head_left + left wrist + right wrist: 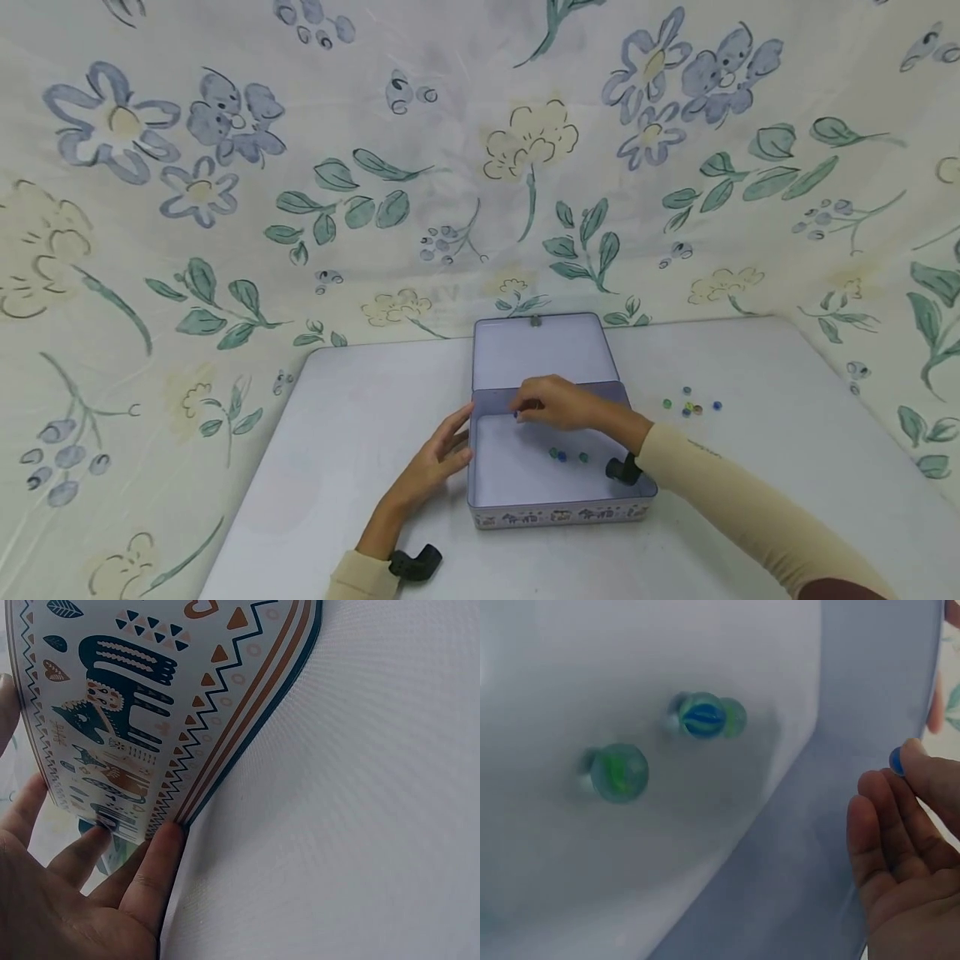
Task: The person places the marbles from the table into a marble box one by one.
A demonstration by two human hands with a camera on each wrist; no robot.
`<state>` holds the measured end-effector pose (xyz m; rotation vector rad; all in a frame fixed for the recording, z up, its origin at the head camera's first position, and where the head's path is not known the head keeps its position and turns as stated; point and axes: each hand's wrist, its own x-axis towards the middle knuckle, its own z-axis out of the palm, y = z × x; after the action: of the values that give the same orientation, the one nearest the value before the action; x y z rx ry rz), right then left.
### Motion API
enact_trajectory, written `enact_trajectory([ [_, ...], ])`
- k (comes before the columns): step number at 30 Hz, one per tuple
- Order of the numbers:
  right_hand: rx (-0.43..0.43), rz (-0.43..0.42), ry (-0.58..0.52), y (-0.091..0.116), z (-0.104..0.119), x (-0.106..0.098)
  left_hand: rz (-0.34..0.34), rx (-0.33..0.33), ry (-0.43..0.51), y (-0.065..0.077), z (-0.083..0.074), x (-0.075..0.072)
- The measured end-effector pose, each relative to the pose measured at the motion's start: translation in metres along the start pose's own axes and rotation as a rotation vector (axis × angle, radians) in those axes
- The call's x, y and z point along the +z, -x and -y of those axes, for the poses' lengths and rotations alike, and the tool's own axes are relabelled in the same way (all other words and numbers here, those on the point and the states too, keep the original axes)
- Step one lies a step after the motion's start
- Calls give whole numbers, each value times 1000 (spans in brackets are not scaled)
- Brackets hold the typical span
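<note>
An open tin box [562, 515] with patterned sides stands on the table, its hinged lid [540, 354] raised at the back. Over the box's back left part, my right hand [558, 404] pinches a blue marble [896, 760] between thumb and fingers. Two green marbles, one of them nearer the camera [619, 773], and a blue-striped marble [703, 715] lie on the box floor. My left hand [427, 468] rests against the box's left wall, fingers spread and fairly straight; in the left wrist view its fingertips touch the printed side [127, 712].
Right of the box, several loose marbles lie on the white table [765, 475], among them a green marble [667, 403] and a blue marble [717, 406]. A floral cloth [450, 183] hangs behind the table and at its sides.
</note>
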<state>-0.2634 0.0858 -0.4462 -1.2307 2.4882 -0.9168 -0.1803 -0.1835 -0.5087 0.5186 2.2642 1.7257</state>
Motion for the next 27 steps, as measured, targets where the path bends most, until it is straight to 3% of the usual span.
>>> enact_trajectory([
  [27, 4, 44, 57, -5, -4, 13, -18, -18, 6, -1, 0, 2],
])
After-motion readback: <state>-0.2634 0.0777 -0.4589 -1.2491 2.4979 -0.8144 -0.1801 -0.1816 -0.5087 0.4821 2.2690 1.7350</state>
